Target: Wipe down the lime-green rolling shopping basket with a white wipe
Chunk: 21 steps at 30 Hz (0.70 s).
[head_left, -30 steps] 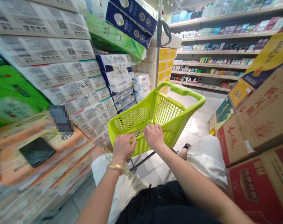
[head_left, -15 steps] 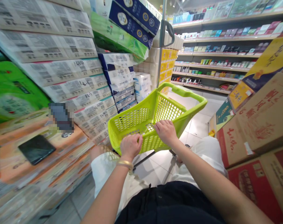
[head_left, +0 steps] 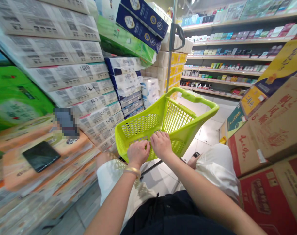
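Observation:
A lime-green plastic shopping basket [head_left: 142,125] with perforated sides and a thick handle stands tilted in front of me, between my knees. My left hand [head_left: 138,152] is closed over its near rim, a gold-coloured bangle at the wrist. Just to the right, my right hand [head_left: 161,144] is curled over the same rim, its fingers pointing into the basket. The two hands almost touch. Nothing else shows in either hand, and the basket's visible inside holds no goods.
On the left, a dark phone [head_left: 41,156] lies on orange tissue packs [head_left: 72,143]; a blurred-out object rests behind it. Tall stacks of wrapped paper packs [head_left: 65,49] rise beside them. Cardboard cartons [head_left: 273,124] stand at the right. Stocked shelves [head_left: 226,40] line the back.
My right hand has slid left along the basket's rim, closer to my left hand. The left hand keeps its grip. The view has shifted slightly.

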Tool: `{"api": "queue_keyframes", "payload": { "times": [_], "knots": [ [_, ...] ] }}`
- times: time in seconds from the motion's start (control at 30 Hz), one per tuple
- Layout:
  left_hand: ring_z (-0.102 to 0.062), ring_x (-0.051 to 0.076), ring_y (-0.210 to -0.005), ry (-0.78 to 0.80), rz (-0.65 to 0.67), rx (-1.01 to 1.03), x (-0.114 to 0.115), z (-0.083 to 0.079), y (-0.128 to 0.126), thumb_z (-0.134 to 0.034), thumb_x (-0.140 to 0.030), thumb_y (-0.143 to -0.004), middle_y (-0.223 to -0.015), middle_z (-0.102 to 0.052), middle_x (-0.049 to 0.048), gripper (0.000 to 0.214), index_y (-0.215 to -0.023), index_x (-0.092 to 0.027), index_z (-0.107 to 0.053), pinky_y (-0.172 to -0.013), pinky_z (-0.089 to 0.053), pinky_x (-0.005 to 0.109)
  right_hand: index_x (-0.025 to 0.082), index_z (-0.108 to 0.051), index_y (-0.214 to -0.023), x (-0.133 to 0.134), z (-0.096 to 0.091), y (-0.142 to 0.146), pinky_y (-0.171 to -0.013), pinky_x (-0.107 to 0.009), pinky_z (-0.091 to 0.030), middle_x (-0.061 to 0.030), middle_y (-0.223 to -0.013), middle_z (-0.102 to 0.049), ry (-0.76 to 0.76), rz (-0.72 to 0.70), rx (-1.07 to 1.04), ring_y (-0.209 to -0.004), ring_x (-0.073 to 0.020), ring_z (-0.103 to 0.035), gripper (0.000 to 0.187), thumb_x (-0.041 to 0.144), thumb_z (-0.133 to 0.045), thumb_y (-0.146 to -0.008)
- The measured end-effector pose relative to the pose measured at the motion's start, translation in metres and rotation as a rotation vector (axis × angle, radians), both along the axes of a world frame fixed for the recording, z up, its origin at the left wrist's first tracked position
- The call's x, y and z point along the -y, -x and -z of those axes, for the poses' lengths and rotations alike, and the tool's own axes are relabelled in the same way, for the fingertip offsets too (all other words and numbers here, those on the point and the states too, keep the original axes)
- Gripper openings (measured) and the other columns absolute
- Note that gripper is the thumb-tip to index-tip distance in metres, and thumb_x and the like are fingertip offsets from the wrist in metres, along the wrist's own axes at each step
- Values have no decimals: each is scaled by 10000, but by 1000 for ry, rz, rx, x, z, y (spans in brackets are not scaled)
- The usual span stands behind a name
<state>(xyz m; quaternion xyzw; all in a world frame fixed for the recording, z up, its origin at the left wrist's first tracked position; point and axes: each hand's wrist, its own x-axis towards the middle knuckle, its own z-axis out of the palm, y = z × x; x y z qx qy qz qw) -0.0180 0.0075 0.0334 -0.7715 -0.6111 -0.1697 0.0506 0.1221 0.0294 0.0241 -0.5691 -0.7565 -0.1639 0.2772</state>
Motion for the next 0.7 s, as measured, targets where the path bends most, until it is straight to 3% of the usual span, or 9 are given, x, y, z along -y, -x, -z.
{"api": "queue_keyframes", "payload": {
  "times": [0.07, 0.17, 0.47, 0.57, 0.7],
  "knots": [
    [-619, 211, -771, 0, 7, -9, -1, 0, 1, -344, -395, -984, -780, -718, 62, 426, -748, -227, -656, -655, -350, 323, 238, -652, -794, 2, 3, 9, -864, -349, -294, -43, -834, -667, -2, -19, 7, -841, -216, -529, 277, 313, -475, -994],
    [-622, 203, -776, 0, 17, -15, -1, 0, 2, -346, -394, -985, -788, -723, 51, 417, -757, -232, -655, -655, -350, 317, 236, -652, -801, 1, 0, -2, -831, -339, -292, -42, -831, -670, 4, -44, 36, -833, -208, -532, 277, 323, -477, -997],
    [-623, 195, -781, -5, 4, 7, 1, 0, 1, -344, -405, -985, -786, -721, 40, 421, -759, -238, -657, -648, -350, 306, 222, -635, -742, -18, -27, -95, -833, -336, -288, -52, -786, -649, -69, 101, 71, -805, -213, -505, 316, 298, -462, -996],
    [-625, 197, -791, -2, -4, 9, 1, 0, -1, -352, -398, -983, -784, -720, 45, 414, -757, -238, -660, -661, -353, 307, 221, -630, -725, -21, -26, -94, -849, -347, -294, -62, -785, -646, -101, 165, 29, -806, -221, -499, 321, 293, -463, -989],
    [-625, 201, -795, 4, -9, 7, 1, 0, -1, -348, -393, -984, -792, -721, 49, 416, -767, -236, -667, -669, -350, 311, 222, -625, -709, -16, -15, -60, -829, -358, -296, -62, -767, -645, -88, 166, -11, -796, -223, -498, 311, 276, -476, -977]
  ]
}}
